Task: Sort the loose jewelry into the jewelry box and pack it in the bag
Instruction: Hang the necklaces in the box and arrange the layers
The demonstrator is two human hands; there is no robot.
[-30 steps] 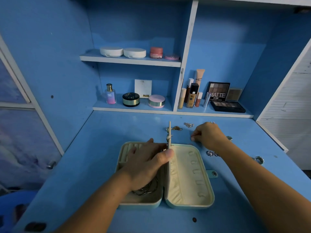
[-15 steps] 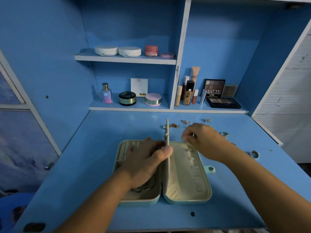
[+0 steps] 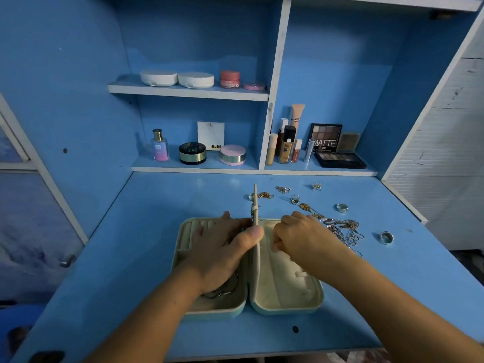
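Middle of counter (image 3: pixel 157 231), close to near edge: jewelry box (image 3: pixel 282 289) lies open flat. Left hand (image 3: pixel 222 252) pinches divider flap (image 3: pixel 255 200) upright between the two halves. Right hand (image 3: pixel 301 237) curled over right half, fingertips hidden, so can't tell if it's holding a piece.

Progress: early-ish imo.
- only hoops (image 3: pixel 222 292) in left half, under left wrist
- chain tangle (image 3: pixel 343 229), rings (image 3: pixel 342 207) and earrings (image 3: pixel 316 186) loose on counter, right and far of box
- no bag in view, packing not started

Room:
- plenty of bare counter left of box
- outer ring (image 3: pixel 386 237) sits near right edge, easy to knock off
- shelf lip (image 3: pixel 196 169) bounds far side
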